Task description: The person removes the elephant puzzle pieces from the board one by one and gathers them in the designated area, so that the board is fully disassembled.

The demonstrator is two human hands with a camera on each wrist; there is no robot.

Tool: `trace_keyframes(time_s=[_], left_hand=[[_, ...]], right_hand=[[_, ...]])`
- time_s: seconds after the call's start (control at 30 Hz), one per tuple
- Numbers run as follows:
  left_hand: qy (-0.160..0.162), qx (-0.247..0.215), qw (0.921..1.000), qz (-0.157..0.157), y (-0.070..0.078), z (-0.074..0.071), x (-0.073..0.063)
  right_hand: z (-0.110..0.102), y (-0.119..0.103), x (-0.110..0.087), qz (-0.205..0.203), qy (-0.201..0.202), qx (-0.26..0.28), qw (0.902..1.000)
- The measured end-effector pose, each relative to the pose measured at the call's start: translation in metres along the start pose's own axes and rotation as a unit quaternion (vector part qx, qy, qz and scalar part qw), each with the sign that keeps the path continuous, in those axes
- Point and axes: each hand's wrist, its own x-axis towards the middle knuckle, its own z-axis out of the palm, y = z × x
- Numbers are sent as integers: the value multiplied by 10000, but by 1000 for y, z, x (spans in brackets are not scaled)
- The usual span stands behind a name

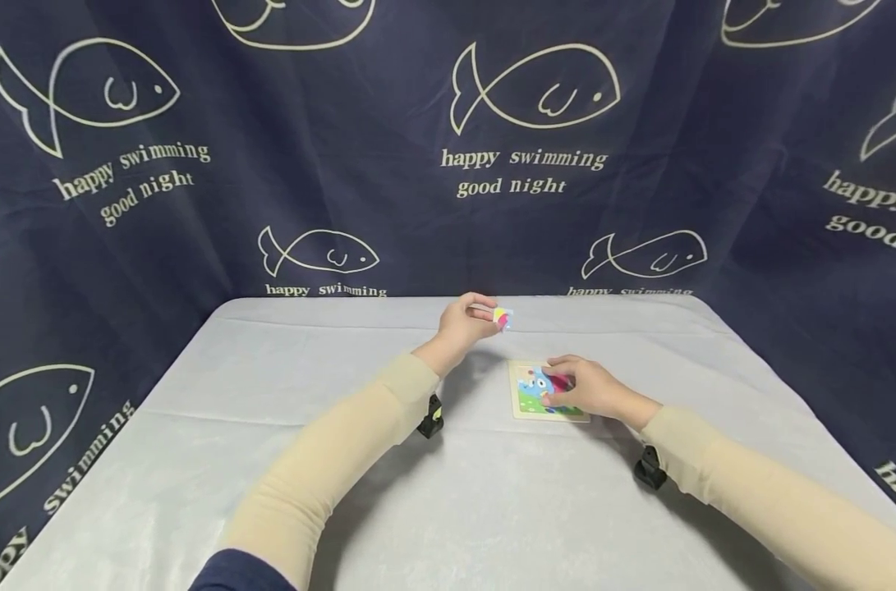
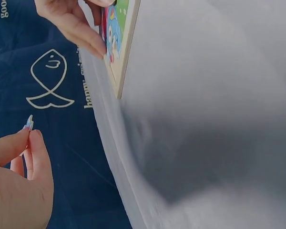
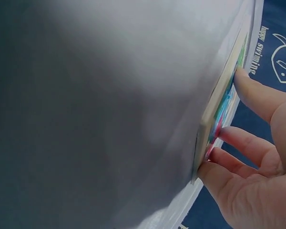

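the left hand is raised above the far part of the table, with a small puzzle piece pinched between the thumb and forefinger; the other fingers curve loosely behind. the piece shows yellow, pinkish red and pale blue, and from the left wrist it appears almost edge-on. it is up in the air, to the left of and farther off than the puzzle board, well clear of it.

the puzzle board lies flat on the table, a little right of the middle, with a pale wooden rim around a picture of a blue character on green ground with light dots and a patch of deep red toward the right. the right hand reaches over it from the right, thumb and fingers spread apart: the thumb touches the near part, the fingers touch the far part and the red patch, and one fingertip meets the rim. the hand covers the right part of the picture, so i cannot tell what lies under it.

both forearms wear cream sleeves, with a dark blue one higher on the left arm, and a small black device sits under each wrist. a pale cloth covers the table; beyond it hangs a navy curtain with fish outlines and lettering.
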Motion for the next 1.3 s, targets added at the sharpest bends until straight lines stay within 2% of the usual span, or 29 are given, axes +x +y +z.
trace_keyframes(time_s=[0.33, 0.63, 1.0, 1.3], left_hand=[[123, -344, 9993, -45, 0, -20, 0], [429, -920, 9946, -203, -5, -39, 3], [825, -958, 9914, -347, -19, -66, 6], [948, -897, 9907, -392, -21, -84, 8]], right_hand=[[-1, -1, -1, 19, -16, 38, 10000], [1, 1, 0, -24, 4, 18, 10000], [3, 6, -1, -102, 50, -33, 9999], [1, 4, 0, -20, 36, 55, 10000]])
